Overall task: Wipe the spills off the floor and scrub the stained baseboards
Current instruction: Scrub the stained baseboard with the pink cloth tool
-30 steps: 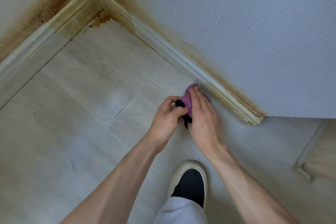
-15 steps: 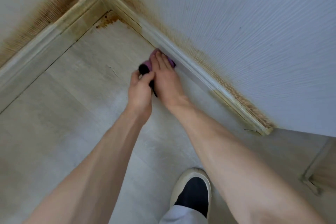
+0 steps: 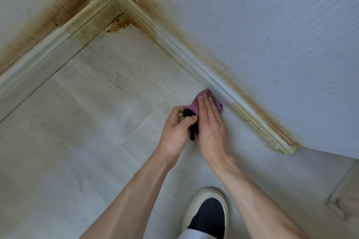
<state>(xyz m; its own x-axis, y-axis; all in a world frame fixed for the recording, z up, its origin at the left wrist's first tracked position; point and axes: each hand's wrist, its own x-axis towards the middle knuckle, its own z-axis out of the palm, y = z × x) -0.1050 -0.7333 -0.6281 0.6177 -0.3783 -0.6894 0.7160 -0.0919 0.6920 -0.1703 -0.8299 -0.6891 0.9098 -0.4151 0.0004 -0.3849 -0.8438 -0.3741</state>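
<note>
A purple cloth [image 3: 196,105] with a black part [image 3: 189,113] lies against the foot of the right baseboard [image 3: 206,68]. My right hand [image 3: 210,124] presses flat on the cloth, fingers straight. My left hand [image 3: 175,130] grips the black part with curled fingers. The baseboard looks whitish beside the cloth and yellow-brown further right [image 3: 258,122] and towards the corner. A brown spill [image 3: 120,24] stains the floor in the corner. The left baseboard [image 3: 56,44] is stained too.
Brown staining runs up both walls above the baseboards, such as on the right wall [image 3: 194,44]. The right baseboard ends at a wall edge [image 3: 289,149]. My shoe [image 3: 208,213] stands on the pale floor below the hands. A door frame foot [image 3: 338,207] sits at the right.
Both hands slid the cloth along the right baseboard: towards the corner half a second ago, now back to the right, near where they were a second ago.
</note>
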